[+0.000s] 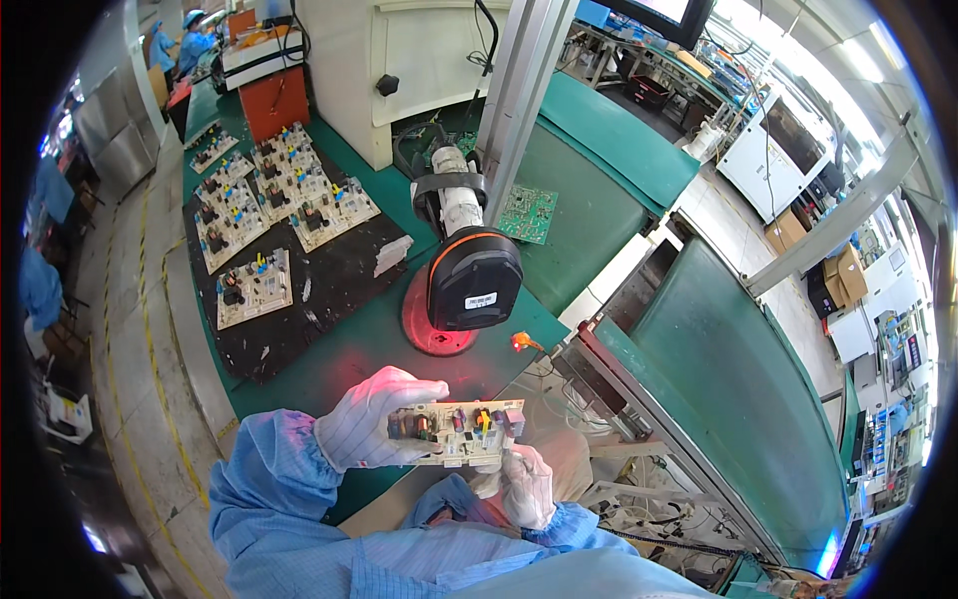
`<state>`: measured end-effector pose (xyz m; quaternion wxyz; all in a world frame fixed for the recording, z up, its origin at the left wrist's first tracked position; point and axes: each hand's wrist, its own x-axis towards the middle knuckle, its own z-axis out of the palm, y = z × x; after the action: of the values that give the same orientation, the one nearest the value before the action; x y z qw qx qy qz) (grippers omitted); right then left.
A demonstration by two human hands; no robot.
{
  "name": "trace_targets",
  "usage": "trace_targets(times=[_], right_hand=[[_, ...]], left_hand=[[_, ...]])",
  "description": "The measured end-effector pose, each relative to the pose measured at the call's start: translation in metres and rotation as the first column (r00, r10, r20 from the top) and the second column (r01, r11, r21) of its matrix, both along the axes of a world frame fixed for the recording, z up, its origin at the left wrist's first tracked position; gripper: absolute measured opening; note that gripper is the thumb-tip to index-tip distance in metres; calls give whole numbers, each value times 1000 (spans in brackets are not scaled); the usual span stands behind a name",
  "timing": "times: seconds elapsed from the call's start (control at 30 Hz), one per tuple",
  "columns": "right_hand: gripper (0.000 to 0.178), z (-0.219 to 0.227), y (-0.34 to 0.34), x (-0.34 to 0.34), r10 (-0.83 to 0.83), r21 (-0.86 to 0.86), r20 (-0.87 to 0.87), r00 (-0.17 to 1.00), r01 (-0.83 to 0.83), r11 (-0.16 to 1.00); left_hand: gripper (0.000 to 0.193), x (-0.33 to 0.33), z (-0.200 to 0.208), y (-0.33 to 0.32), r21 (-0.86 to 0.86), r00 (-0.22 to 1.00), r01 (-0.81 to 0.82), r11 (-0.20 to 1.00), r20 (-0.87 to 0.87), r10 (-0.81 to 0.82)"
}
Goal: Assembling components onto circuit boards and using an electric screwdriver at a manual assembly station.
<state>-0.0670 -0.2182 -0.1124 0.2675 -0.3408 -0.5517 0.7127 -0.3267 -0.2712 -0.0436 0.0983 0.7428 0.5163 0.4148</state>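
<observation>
Head view. The left hand (pixel 371 417) and the right hand (pixel 526 486), both in white gloves, grip a populated circuit board (pixel 457 431) by opposite ends — left fingers closed over the far-left edge, right closed on the lower-right corner. Just beyond the hands stands a black-and-orange scanner (pixel 473 277), its red glow falling near the board. Judged good practice: hold it level by the edges — fingers clear of components.

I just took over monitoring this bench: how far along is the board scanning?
In hand: one circuit board, gripped by the left hand and right hand under the black scanner, red light on them. Left, judging by position: several boards lie on the black mat. Whether those are already scanned cannot be told.
</observation>
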Motion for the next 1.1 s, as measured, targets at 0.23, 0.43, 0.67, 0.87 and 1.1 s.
trace_targets(times=[0.23, 0.43, 0.67, 0.87, 1.1], right_hand=[[36, -12, -2, 10, 9, 117, 67, 998, -17, 993], [36, -21, -3, 14, -29, 132, 25, 999, 25, 991], [35, -25, -3, 19, 5, 267, 88, 996, -28, 963], [13, -18, -7, 19, -11, 255, 127, 992, -22, 967], [37, -10, 4, 18, 392, 325, 290, 873, -475, 818]], left_hand=[[82, -1, -4, -3, -331, 896, 188, 925, 444, -23], [84, 0, -6, 3, -386, 896, 226, 894, 442, -35], [73, 6, -9, 3, -376, 871, 279, 884, 487, -68], [72, 4, -11, 3, -370, 901, 267, 890, 423, -95], [73, -8, -3, 4, -447, 920, 199, 872, 391, -10]])
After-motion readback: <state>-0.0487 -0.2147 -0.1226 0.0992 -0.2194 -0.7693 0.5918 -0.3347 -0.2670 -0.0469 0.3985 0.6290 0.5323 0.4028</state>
